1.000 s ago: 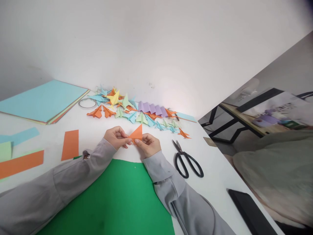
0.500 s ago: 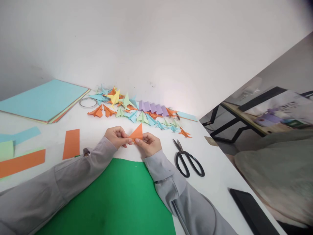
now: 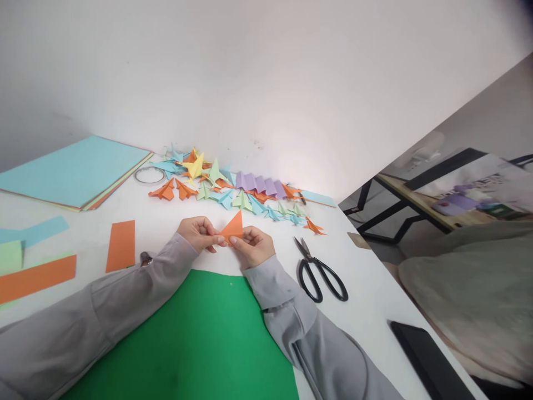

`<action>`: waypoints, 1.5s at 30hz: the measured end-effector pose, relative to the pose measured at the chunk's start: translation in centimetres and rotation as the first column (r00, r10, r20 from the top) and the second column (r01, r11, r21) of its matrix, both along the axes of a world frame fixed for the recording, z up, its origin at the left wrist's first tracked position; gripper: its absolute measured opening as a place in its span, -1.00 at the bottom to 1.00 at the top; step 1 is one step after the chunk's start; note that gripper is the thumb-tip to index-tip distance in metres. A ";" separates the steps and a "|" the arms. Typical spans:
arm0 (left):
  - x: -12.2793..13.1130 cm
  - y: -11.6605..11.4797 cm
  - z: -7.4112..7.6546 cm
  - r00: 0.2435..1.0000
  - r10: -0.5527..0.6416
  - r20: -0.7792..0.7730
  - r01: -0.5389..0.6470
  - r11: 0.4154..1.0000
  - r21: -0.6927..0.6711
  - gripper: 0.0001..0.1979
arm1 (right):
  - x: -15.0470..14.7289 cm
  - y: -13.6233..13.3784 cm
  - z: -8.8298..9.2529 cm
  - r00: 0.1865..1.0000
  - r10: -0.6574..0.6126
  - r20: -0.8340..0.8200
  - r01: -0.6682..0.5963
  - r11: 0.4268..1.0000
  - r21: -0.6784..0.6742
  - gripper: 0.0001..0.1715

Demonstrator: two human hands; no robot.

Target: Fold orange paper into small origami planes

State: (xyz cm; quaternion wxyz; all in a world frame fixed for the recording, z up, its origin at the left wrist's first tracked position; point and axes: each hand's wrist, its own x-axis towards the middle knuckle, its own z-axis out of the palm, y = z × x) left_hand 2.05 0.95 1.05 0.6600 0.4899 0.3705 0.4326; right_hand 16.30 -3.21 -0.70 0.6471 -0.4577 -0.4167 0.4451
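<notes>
Between my two hands is a small folded piece of orange paper (image 3: 234, 226), its pointed tip standing upward. My left hand (image 3: 200, 233) pinches its lower left corner. On the right side, the thumb and fingers of my right hand (image 3: 254, 243) press its lower edge. Both hands are above the white table, just beyond a green mat (image 3: 195, 333). Behind them lies a row of folded paper planes (image 3: 241, 201) in several colours. A purple pleated paper strip (image 3: 260, 184) rests among these.
Black-handled scissors (image 3: 318, 272) lie to the right, blades slightly apart. Farther right is a black flat device (image 3: 428, 358) at the table edge. At left are an orange paper strip (image 3: 120, 245), a stack of coloured sheets (image 3: 79, 169) and a tape roll (image 3: 150, 175).
</notes>
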 end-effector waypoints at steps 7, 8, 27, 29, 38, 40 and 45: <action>0.0 -0.3 0.5 1.000 -0.004 0.017 0.004 1.000 0.000 -0.58 | 0.2 0.0 0.2 0.999 0.028 0.015 -0.028 0.999 -0.033 -0.69; 0.0 -0.3 0.5 1.000 -0.001 0.007 0.001 1.000 -0.001 -0.57 | 0.2 0.0 0.2 1.000 0.025 0.016 -0.024 0.999 -0.034 -0.70; -0.2 0.1 0.2 0.998 -0.062 0.015 0.062 0.998 -0.001 -0.56 | 0.8 0.2 -0.2 0.997 0.070 0.036 -0.068 0.996 -0.055 -0.73; -0.3 0.1 0.3 0.996 -0.090 0.009 0.090 0.996 0.001 -0.57 | 0.9 0.3 -0.2 0.997 0.072 0.040 -0.070 0.996 -0.048 -0.73; -0.4 0.0 0.4 0.991 -0.133 -0.001 0.133 0.991 -0.022 -0.54 | 0.9 0.3 -0.2 0.996 0.086 0.031 -0.084 0.995 -0.044 -0.73; -0.3 0.0 0.4 0.993 -0.119 -0.003 0.119 0.993 -0.017 -0.54 | 0.8 0.3 -0.2 0.996 0.081 0.023 -0.080 0.996 -0.036 -0.72; 0.0 -0.3 0.2 0.999 -0.026 -0.025 0.027 0.999 0.045 -0.60 | 0.3 0.0 0.1 0.999 0.036 0.014 -0.035 0.999 -0.024 -0.74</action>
